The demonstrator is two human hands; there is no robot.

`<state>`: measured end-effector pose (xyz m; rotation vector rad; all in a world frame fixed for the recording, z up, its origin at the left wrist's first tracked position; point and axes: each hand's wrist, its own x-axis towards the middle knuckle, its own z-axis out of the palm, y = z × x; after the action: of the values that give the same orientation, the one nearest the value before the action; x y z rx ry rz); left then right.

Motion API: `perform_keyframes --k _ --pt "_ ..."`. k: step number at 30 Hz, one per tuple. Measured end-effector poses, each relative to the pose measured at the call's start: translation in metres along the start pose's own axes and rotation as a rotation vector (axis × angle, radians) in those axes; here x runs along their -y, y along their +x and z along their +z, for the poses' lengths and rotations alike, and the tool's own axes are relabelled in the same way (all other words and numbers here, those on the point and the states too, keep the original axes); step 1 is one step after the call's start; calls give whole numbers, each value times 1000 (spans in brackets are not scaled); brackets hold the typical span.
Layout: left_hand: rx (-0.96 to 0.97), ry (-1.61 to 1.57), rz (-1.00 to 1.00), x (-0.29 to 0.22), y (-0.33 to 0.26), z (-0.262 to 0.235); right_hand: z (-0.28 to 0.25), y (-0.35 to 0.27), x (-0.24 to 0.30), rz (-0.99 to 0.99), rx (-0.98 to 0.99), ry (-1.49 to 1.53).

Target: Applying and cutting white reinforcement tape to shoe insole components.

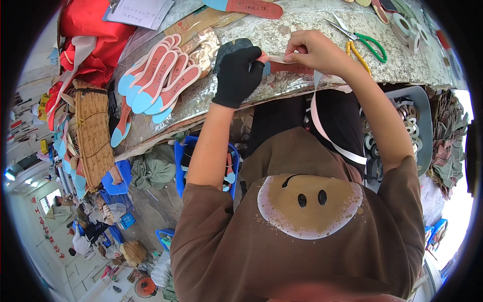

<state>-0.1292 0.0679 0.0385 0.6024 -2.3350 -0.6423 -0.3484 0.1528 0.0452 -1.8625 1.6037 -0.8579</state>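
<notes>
Both hands are working up at the near edge of the bench [322, 30]: the gloved left hand [236, 75] is pinching one end of a reddish insole [289, 67] while the bare right hand [314, 50] is closed over it, pressing pale tape [318, 118] along its rim, I think. That tape is trailing down off the bench edge over the lap, so my guess is this piece is only partly wrapped. A fan of pink-and-blue insoles [158, 75] is lying toward the bench's left edge, but I can't tell if those are finished or waiting. Green-handled scissors [365, 43] are sitting just right of the hands. Most of the insole is hiding under the fingers, and the gray tray [420, 108] of tape rolls at right is partly blocked by the arm.
</notes>
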Motion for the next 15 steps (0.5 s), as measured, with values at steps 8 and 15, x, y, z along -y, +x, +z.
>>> perform_keyframes --k 8,15 --pt "317 236 128 -17 31 7 18 -11 30 -9 -119 -639" --pt "345 346 177 -25 34 17 4 -32 32 -23 -67 -692"
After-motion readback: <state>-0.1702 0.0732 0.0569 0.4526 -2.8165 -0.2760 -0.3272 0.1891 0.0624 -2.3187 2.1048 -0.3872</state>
